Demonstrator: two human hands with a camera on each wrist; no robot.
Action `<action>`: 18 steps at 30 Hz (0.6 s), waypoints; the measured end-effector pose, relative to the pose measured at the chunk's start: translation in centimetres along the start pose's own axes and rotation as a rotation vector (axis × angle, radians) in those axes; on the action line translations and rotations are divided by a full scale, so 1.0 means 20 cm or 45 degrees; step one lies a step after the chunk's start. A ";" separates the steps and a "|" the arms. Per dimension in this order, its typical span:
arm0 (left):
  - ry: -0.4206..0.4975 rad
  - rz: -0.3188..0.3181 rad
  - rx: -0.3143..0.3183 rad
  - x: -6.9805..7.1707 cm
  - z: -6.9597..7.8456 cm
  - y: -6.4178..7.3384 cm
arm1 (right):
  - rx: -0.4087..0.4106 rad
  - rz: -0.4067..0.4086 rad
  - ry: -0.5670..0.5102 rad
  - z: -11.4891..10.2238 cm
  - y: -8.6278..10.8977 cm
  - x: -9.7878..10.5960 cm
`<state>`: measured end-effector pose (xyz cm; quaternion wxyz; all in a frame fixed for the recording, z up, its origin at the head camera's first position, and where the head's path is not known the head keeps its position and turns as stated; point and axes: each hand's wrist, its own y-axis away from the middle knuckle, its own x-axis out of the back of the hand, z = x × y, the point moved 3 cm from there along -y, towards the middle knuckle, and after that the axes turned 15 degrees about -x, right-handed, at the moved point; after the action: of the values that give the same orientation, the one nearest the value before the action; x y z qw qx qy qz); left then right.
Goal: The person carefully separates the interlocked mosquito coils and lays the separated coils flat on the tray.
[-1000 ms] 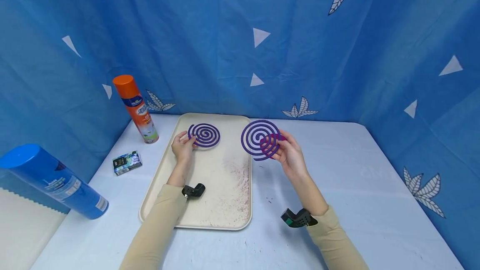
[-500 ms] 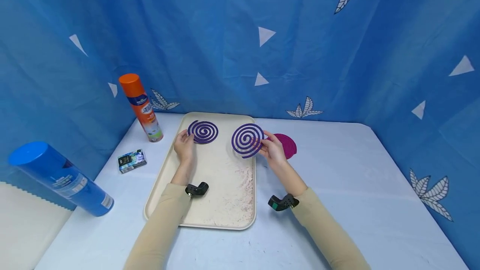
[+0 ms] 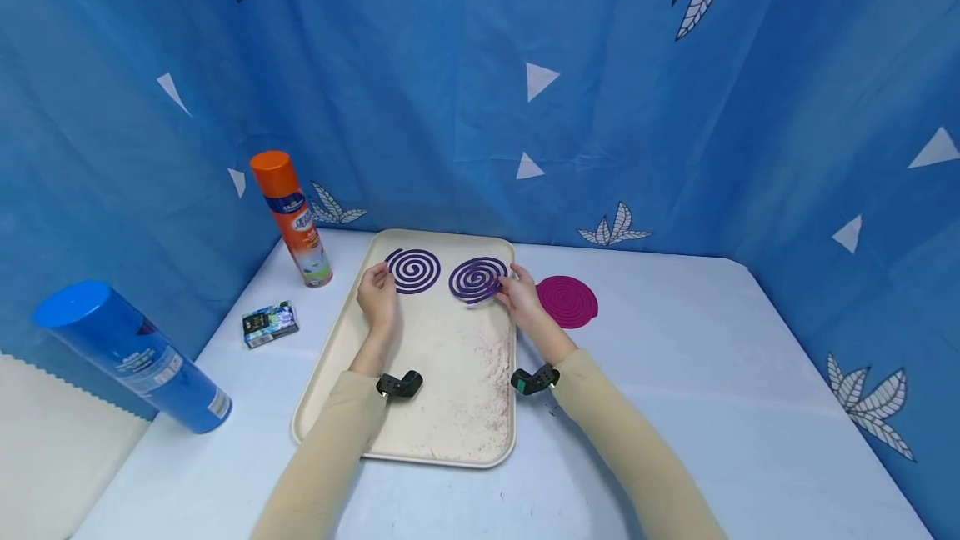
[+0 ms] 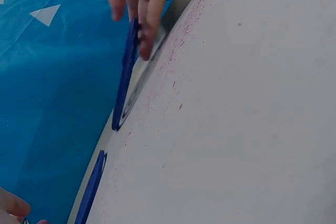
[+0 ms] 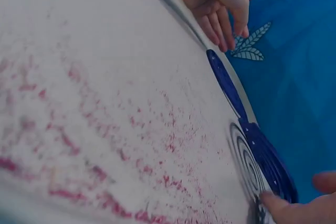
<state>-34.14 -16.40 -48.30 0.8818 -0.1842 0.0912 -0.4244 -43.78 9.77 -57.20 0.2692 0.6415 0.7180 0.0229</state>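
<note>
A purple mosquito coil point(image 3: 413, 270) lies flat at the far left of the cream tray point(image 3: 442, 382). My left hand point(image 3: 378, 300) is beside its left edge, fingers loosely bent; the left wrist view shows a gap between fingers and coil. My right hand point(image 3: 524, 297) pinches the right edge of a second purple coil point(image 3: 476, 278). This coil tilts above the tray at the far right, its shadow beneath it in the right wrist view point(image 5: 270, 161). A magenta coil point(image 3: 567, 302) lies on the table to the right of the tray.
An orange spray can point(image 3: 294, 223) stands behind a small patterned box point(image 3: 270, 324), left of the tray. A blue spray can point(image 3: 138, 357) stands nearer at the left. Blue curtain point(image 3: 420, 107) borders the white table point(image 3: 675, 382). Reddish crumbs speckle the tray's right side.
My right hand has carried its purple coil leftward from over the magenta coil and lowered it toward the tray. The left coil has come to lie flat, my left hand letting it go.
</note>
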 end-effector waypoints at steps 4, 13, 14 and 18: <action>-0.016 -0.033 -0.054 -0.01 0.00 0.01 | 0.015 0.092 0.176 -0.04 0.14 -0.04; -0.041 -0.396 -0.219 -0.16 0.15 0.14 | 0.073 0.288 0.271 -0.35 0.79 -0.07; -0.034 -0.457 -0.224 -0.19 0.18 0.17 | 0.083 0.307 0.272 -0.37 0.81 -0.04; -0.018 -0.741 -0.206 -0.34 0.27 0.32 | 0.088 0.422 0.358 -0.40 0.82 0.15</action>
<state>-32.05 -6.15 -45.87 0.7063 -0.2753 0.0618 -0.6493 -32.40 18.03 -45.21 0.1369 0.7500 0.6337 0.1314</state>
